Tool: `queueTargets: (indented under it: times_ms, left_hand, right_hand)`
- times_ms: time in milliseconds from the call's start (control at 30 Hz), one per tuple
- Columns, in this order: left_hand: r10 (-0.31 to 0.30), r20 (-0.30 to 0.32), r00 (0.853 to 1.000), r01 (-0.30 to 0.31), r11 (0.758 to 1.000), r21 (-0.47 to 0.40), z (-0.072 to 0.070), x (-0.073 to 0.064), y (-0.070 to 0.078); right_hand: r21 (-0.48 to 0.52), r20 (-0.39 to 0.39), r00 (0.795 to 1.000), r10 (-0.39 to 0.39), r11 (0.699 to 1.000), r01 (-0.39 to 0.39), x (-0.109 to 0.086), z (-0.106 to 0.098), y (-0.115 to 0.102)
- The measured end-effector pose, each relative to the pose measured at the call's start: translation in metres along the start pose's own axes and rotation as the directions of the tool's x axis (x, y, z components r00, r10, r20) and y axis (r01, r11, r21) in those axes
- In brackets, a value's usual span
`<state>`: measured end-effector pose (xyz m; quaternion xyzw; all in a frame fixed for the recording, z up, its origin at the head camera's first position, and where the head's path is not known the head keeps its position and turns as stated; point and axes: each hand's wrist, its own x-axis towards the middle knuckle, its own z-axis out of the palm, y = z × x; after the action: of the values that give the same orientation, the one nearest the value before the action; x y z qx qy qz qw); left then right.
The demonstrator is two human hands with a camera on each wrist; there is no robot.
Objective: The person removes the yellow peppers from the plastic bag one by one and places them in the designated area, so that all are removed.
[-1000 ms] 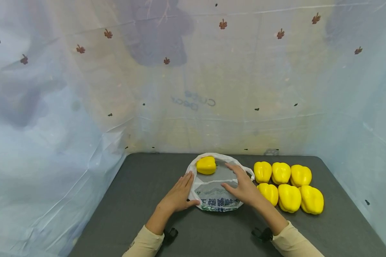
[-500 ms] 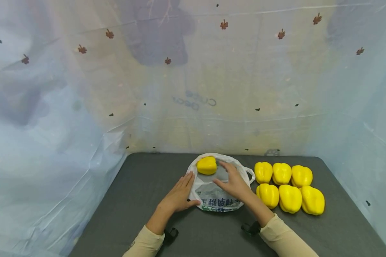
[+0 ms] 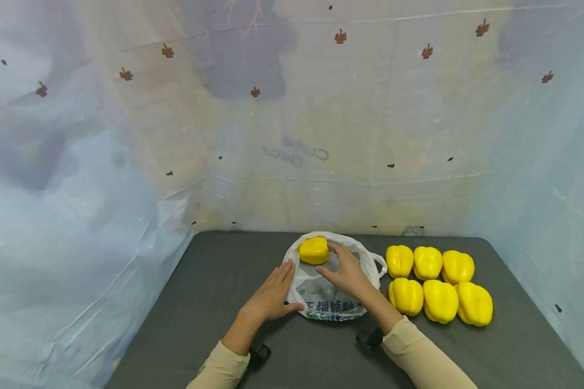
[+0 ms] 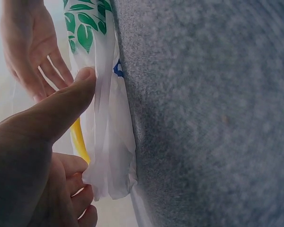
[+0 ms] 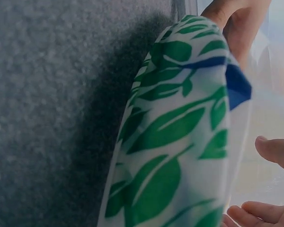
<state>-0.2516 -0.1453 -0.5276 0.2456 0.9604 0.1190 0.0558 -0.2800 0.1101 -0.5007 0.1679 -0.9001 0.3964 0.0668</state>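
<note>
A white plastic bag (image 3: 299, 281) with green leaf print and blue lettering lies on the table with its round mouth facing up. One yellow bell pepper (image 3: 313, 250) is inside, at the back left of the mouth. My left hand (image 3: 269, 296) rests against the bag's left side, fingers extended; in the left wrist view its thumb (image 4: 68, 106) touches the plastic. Over the mouth is my right hand (image 3: 349, 274), thumb and fingers spread apart and nothing between them. Its fingertips are close to the pepper's right side; whether they touch it I cannot tell.
Several more yellow bell peppers (image 3: 440, 301) stand in two rows on the grey table (image 3: 214, 281), right of the bag. The bag's handle loop (image 3: 380, 266) sticks out toward them. A printed plastic curtain (image 3: 350, 135) hangs behind and at both sides.
My right hand has moved left across the bag's mouth, toward the pepper inside. The left hand has kept its place at the bag's side.
</note>
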Motion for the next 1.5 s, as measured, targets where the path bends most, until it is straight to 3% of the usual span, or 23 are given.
queueTargets:
  times_ms: [1033,1500]
  left_hand:
    - [0.021,-0.015,1.000,-0.021,1.000,0.015,0.000,-0.002,-0.002]
    - [0.024,-0.018,1.000,-0.024,1.000,0.004,0.000,-0.001,-0.001]
  right_hand:
    - [-0.069,0.043,0.995,0.089,0.994,-0.086,0.035,0.013,0.000]
    - [-0.069,-0.004,0.990,0.140,0.988,-0.140,0.042,0.018,-0.002]
